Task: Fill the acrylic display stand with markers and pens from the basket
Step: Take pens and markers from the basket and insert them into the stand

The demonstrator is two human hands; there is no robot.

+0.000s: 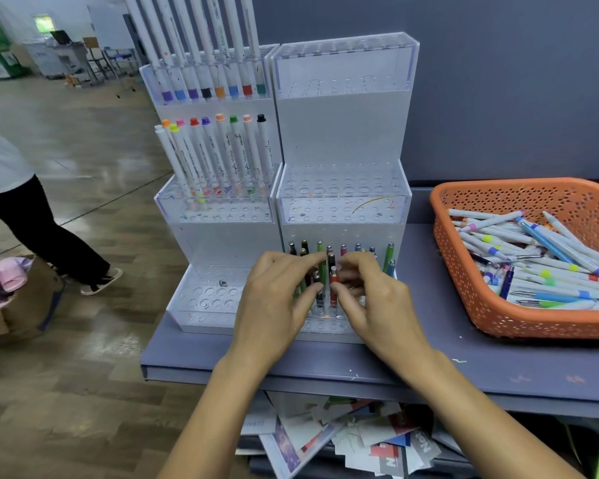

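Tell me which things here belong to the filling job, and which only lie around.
Belong to the job: acrylic display stand, orange basket with markers and pens, red pen pinched by the right hand, left hand beside it.
Lying about: papers under the shelf, cardboard box on the floor.

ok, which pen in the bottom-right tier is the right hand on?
The front red pen, silver-topped: the right hand pinches it between thumb and fingers. The other red pen stands in the back row.
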